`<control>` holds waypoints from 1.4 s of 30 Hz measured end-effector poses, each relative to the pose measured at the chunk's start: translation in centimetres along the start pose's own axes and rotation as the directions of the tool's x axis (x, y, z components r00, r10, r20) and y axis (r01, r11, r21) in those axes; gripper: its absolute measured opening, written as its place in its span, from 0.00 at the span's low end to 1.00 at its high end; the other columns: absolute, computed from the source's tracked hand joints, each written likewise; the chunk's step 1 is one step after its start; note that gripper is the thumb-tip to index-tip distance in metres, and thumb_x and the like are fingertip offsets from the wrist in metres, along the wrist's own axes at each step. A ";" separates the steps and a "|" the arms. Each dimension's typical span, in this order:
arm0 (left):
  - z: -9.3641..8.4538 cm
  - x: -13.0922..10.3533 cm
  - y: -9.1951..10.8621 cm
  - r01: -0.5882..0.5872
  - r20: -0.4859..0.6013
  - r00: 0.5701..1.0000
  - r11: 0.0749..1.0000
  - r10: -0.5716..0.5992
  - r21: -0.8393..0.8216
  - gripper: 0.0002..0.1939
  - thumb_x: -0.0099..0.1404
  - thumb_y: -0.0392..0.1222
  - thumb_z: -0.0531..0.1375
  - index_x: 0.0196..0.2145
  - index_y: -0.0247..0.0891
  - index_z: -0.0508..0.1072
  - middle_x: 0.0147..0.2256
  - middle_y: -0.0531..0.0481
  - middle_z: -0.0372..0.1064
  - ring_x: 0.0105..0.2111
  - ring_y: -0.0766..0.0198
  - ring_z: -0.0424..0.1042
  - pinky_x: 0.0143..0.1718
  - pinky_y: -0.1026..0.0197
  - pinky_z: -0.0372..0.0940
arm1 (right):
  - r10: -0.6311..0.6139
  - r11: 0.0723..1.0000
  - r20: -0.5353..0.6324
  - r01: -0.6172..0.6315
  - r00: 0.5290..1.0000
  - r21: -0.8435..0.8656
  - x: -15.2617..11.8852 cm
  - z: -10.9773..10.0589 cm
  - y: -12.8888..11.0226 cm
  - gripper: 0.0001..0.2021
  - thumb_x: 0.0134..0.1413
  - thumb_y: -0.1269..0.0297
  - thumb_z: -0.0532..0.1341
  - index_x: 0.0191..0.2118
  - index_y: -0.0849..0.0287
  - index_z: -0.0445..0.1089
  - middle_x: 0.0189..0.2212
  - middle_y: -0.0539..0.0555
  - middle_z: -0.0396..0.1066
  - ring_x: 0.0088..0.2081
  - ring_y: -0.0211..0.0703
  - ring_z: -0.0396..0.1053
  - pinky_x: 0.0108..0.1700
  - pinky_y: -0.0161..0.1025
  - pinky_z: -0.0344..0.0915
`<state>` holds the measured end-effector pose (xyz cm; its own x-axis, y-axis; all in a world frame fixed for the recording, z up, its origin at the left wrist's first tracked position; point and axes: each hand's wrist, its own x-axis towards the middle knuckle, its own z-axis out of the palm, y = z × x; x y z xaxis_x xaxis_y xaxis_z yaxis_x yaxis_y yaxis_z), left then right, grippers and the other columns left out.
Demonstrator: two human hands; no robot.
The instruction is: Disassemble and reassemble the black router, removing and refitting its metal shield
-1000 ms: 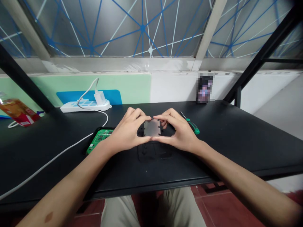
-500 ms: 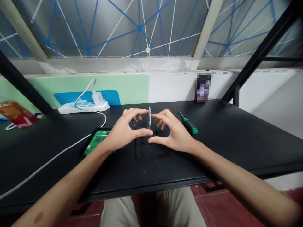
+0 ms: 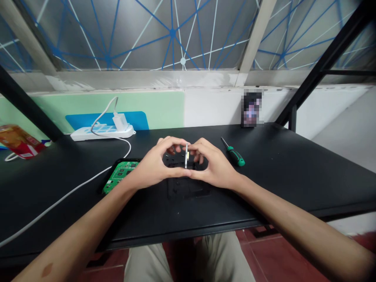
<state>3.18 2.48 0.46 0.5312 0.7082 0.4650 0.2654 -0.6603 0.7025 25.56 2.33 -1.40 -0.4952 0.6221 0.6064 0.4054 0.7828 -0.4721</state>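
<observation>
A thin, flat silvery part (image 3: 186, 156) is held edge-on toward the camera, above the middle of the black table; a small yellow patch shows on its right side. My left hand (image 3: 160, 162) grips it from the left, fingertips at its top edge and thumb at its bottom edge. From the right, my right hand (image 3: 213, 162) pinches the same part, its thumb meeting the left thumb. Beneath the hands lies a dark frame-like piece (image 3: 188, 190), hard to make out against the table. A green circuit board (image 3: 119, 174) in a black casing is partly hidden behind my left wrist.
A green and black screwdriver (image 3: 235, 154) lies right of my hands. At the back left is a white power strip (image 3: 102, 133) with a plug and a white cable (image 3: 70, 190). A pixelated upright object (image 3: 251, 109) leans on the wall. A red-orange packet (image 3: 22, 143) lies far left.
The flat part has turned more edge-on and its yellow patch now shows. My right thumb has closed onto its lower edge, and both thumbs now meet.
</observation>
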 end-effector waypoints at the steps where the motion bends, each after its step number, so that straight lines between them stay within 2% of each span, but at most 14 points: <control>1: -0.1 0.0 0.0 0.000 0.001 1.000 1.000 0.000 -0.005 0.29 0.57 0.46 0.73 0.54 0.49 0.69 0.48 0.49 0.66 0.47 0.55 0.66 0.53 0.50 0.63 | 0.012 1.000 0.008 -0.012 1.000 -0.015 0.0 0.0 0.1 0.25 0.50 0.55 0.71 0.52 0.56 0.68 0.39 0.54 0.64 0.34 0.39 0.66 0.35 0.41 0.70; 5: -0.8 0.0 0.1 -0.003 -0.012 1.000 0.999 0.003 0.041 0.29 0.58 0.46 0.72 0.55 0.49 0.68 0.49 0.48 0.66 0.48 0.54 0.66 0.54 0.50 0.63 | 0.070 0.993 0.014 -0.068 0.997 -0.095 -0.1 -0.4 0.2 0.25 0.50 0.53 0.71 0.52 0.55 0.69 0.39 0.54 0.65 0.36 0.41 0.67 0.38 0.44 0.71; 8: -1.5 0.1 0.1 0.001 -0.008 1.000 0.987 0.000 0.162 0.27 0.58 0.46 0.71 0.54 0.48 0.68 0.48 0.48 0.66 0.48 0.54 0.66 0.53 0.49 0.63 | 0.103 0.986 0.011 -0.100 0.995 -0.136 0.0 -0.8 0.4 0.25 0.51 0.53 0.71 0.53 0.54 0.70 0.41 0.54 0.65 0.37 0.42 0.68 0.39 0.44 0.72; 13: -2.2 0.2 -0.2 -0.023 0.016 1.000 0.910 0.018 0.414 0.24 0.59 0.46 0.70 0.51 0.44 0.69 0.43 0.49 0.66 0.46 0.53 0.62 0.48 0.52 0.63 | 0.103 0.979 0.006 -0.100 0.995 -0.179 0.0 -1.5 0.7 0.27 0.50 0.52 0.71 0.55 0.54 0.70 0.42 0.55 0.65 0.37 0.43 0.67 0.39 0.45 0.72; 18: -2.0 0.2 -0.6 -0.064 0.041 0.998 0.849 0.049 0.524 0.23 0.59 0.47 0.69 0.49 0.42 0.69 0.43 0.48 0.65 0.46 0.51 0.61 0.49 0.49 0.62 | 0.091 0.978 0.016 -0.086 0.996 -0.188 0.0 -1.7 0.7 0.26 0.50 0.53 0.71 0.54 0.53 0.70 0.42 0.55 0.65 0.38 0.43 0.67 0.39 0.45 0.72; 24: -1.5 0.1 0.0 -0.061 0.042 0.998 0.855 0.045 0.515 0.21 0.59 0.48 0.68 0.47 0.42 0.68 0.44 0.48 0.64 0.47 0.50 0.61 0.50 0.48 0.62 | 0.070 0.986 0.056 -0.060 0.996 -0.153 -0.1 -1.9 0.5 0.26 0.51 0.54 0.70 0.55 0.54 0.68 0.44 0.56 0.65 0.39 0.44 0.67 0.44 0.47 0.72; 27: -1.0 0.0 0.7 -0.015 0.050 0.999 0.883 -0.010 0.470 0.19 0.57 0.46 0.68 0.44 0.42 0.67 0.44 0.48 0.64 0.46 0.51 0.61 0.49 0.49 0.63 | 0.051 0.994 0.127 -0.038 0.991 -0.107 -0.1 -2.1 0.5 0.24 0.51 0.55 0.69 0.53 0.54 0.67 0.46 0.57 0.65 0.42 0.45 0.67 0.46 0.48 0.72; 34: -0.2 -0.1 1.5 0.062 0.202 0.965 0.892 -0.168 0.448 0.17 0.53 0.44 0.67 0.39 0.42 0.66 0.41 0.49 0.62 0.45 0.50 0.59 0.46 0.49 0.63 | 0.107 0.985 0.344 -0.053 0.933 -0.163 -0.2 -2.7 0.1 0.21 0.49 0.57 0.70 0.48 0.55 0.68 0.47 0.57 0.63 0.47 0.50 0.67 0.53 0.52 0.68; 42: 0.3 -0.4 1.1 0.048 0.276 0.937 0.860 -0.215 0.508 0.16 0.56 0.47 0.66 0.39 0.41 0.67 0.40 0.48 0.62 0.44 0.49 0.60 0.46 0.49 0.61 | 0.134 0.976 0.397 -0.050 0.908 -0.213 -0.3 -2.3 0.2 0.23 0.48 0.54 0.70 0.47 0.57 0.69 0.49 0.59 0.62 0.51 0.52 0.65 0.56 0.53 0.66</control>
<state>3.50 1.39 0.89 0.6629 0.7363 0.1359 0.6620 -0.6611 0.3530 27.58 2.21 -0.19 -0.7006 0.6743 0.2336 0.5843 0.7300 -0.3547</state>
